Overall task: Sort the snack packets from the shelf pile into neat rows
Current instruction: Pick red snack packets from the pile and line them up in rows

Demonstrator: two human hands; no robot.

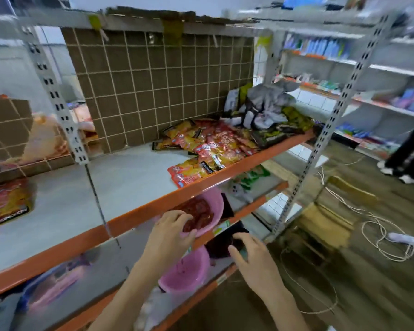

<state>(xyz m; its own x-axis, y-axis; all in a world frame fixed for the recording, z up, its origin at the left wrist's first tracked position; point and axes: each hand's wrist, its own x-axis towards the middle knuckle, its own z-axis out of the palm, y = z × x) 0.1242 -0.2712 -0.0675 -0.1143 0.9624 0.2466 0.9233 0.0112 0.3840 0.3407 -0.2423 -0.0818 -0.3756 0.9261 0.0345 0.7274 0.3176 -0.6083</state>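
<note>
Now, landmark — orange-edged shelf (201, 187). Snack packets (210, 144), red and yellow, lie in loose pile on shelf's right half, one at front lip. Below shelf edge: left hand (170, 231), fingers curled over rim of pink bowl (212, 211) holding dark red contents. Right hand (251, 256) lower, right of bowl, fingers spread, relaxed — touching dark packet (225, 244); grasp unclear.

hands (171, 231): 2 | pink bowls (210, 212): 2 | red-yellow snack packets (210, 149): one loose pile, too many to count | orange-edged shelves (139, 213): 3 | power strip (402, 237): 1
</note>
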